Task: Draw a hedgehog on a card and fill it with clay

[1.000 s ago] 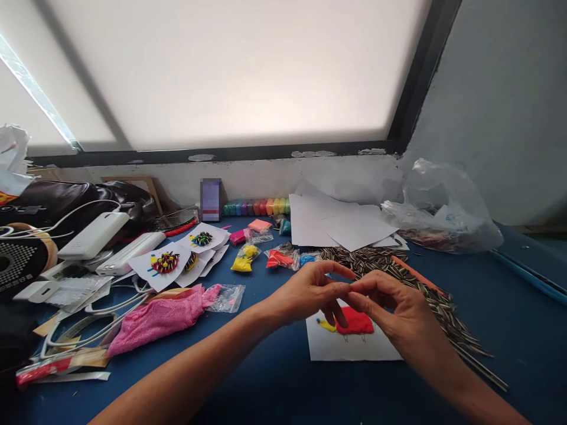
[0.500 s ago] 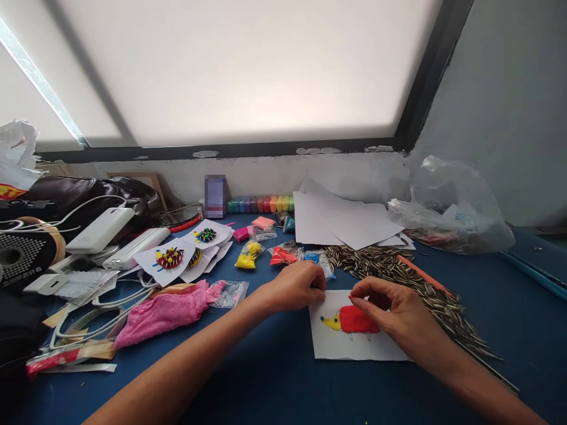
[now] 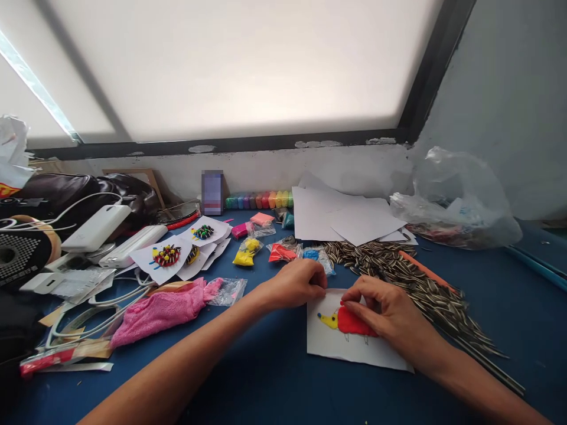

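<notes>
A white sheet of paper (image 3: 330, 345) lies on the blue table, bearing a hedgehog-like animal. Its body is flattened red clay (image 3: 352, 321), its pointed head yellow clay (image 3: 328, 320) with a dark eye and a blue nose tip; the legs are drawn lines. My right hand (image 3: 383, 307) hovers over the body's upper edge, thumb and forefinger pinched on a tiny red bit of clay (image 3: 342, 303). Curled at the sheet's upper left edge is my left hand (image 3: 303, 283), its fingers closed; whatever lies between them is hidden.
Sunflower seeds (image 3: 425, 295) are heaped on the right beside an orange strip (image 3: 427, 273). Behind are bags of yellow clay (image 3: 247, 252) and red clay (image 3: 282, 252), and white sheets (image 3: 341, 212). On the left lie finished animal cards (image 3: 162, 260), a pink cloth (image 3: 166, 313) and power banks (image 3: 133, 245).
My right hand has moved slightly left and down, bringing the red bit to the upper edge of the red body. My left hand stays at the sheet's edge. The view has shifted slightly.
</notes>
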The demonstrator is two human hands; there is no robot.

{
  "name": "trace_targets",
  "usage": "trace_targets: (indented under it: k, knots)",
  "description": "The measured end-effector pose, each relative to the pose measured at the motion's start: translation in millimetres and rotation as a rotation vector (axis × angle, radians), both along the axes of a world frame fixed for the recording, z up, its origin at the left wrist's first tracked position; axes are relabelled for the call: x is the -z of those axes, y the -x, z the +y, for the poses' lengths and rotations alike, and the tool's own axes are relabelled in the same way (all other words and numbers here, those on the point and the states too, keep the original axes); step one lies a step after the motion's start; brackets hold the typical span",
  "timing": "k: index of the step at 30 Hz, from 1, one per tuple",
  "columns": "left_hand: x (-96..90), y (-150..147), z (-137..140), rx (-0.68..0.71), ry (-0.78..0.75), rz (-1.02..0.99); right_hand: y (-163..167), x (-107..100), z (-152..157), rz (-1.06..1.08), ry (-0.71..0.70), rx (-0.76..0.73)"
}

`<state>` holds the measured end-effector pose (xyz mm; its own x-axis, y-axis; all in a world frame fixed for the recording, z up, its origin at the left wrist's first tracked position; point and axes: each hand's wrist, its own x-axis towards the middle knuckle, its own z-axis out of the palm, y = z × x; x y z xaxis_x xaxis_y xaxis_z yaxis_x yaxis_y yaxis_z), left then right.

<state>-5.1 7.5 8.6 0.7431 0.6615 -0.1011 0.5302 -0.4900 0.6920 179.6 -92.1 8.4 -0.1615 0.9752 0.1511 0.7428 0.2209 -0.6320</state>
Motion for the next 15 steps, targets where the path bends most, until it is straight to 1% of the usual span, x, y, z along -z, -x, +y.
trace_targets:
  k: [3,7,15]
  knots:
    - [-0.1,-0.3,0.1,0.006,0.028,-0.004,0.9,-1.9,0.8,-0.063,-0.024,-0.070]
    - [-2.3,-1.0,-1.1,0.006,0.026,0.014,2.3,-2.4,-0.2,-0.176,-0.082,-0.147]
    - [-5.1,-1.4,-1.3,0.009,0.016,0.026,2.3,0.3,-1.3,-0.351,-0.165,-0.228]
